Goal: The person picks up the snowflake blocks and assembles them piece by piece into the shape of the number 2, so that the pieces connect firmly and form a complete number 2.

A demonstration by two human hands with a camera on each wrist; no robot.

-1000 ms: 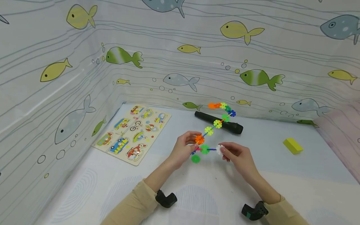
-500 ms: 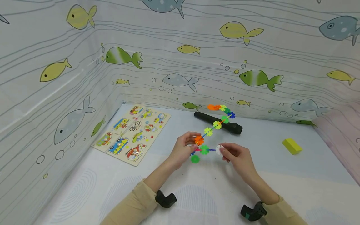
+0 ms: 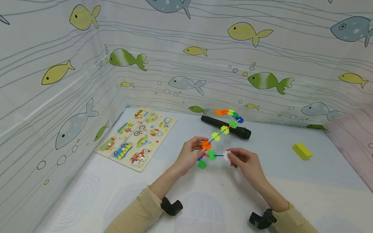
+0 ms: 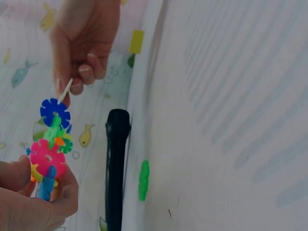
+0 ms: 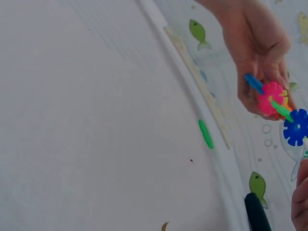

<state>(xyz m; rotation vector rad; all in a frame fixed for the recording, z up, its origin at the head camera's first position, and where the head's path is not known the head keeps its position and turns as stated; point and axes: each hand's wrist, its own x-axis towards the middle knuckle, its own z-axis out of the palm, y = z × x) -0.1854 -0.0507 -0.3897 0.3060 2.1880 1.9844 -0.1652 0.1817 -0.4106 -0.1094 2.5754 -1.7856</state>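
A chain of colourful slotted plastic discs [image 3: 216, 136] is held up above the table between both hands. My left hand [image 3: 187, 155] pinches it near an orange disc [image 3: 206, 145], and its fingers partly cover the discs there. The right hand [image 3: 247, 163] pinches a white disc [image 3: 227, 155] between thumb and fingers; in the left wrist view this white disc [image 4: 66, 90] appears edge-on against a blue disc [image 4: 55, 113]. A pink disc [image 5: 271, 98] sits by the left fingers in the right wrist view. One loose green disc [image 3: 202, 164] lies on the table below.
Behind the chain lies a black microphone [image 3: 226, 127]. To the left is a wooden puzzle board [image 3: 150, 150] with vehicle pictures. A yellow block [image 3: 302, 151] rests at the right. Fish-patterned cloth walls [image 3: 186, 68] rise at the back and left.
The far orange end of the chain has dipped slightly. Both hands keep their hold and stay nearly in place.
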